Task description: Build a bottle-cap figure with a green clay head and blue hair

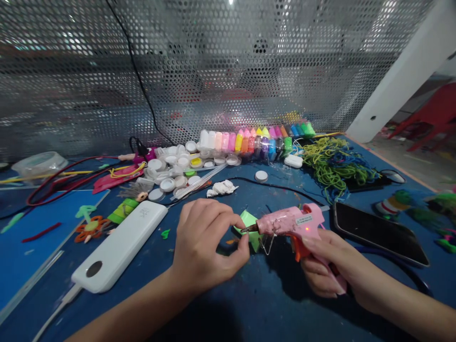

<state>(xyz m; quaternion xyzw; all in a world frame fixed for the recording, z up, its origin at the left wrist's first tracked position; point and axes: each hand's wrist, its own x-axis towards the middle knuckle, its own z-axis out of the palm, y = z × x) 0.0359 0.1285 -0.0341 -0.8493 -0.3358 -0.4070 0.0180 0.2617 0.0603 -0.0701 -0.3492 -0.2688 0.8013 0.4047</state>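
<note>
A pink hot glue gun (285, 222) with an orange trigger and a lit red light is gripped by its handle in my right hand (329, 263). Its metal nozzle points left, toward my left hand (210, 242). The thumb and index finger of that hand are bent together close to the nozzle tip; whatever they pinch is too small to name. Behind and below the nozzle, a bright green piece (252, 232) lies on the dark blue table, partly covered by the gun.
A white power bank (121, 247) lies left, a black phone (379, 232) right. Behind are crumpled white tissue (221, 188), white lids (261, 176), colourful clay packs (245, 142) and tangled green yarn (324, 161). A perforated metal panel (213, 71) bounds the table's back.
</note>
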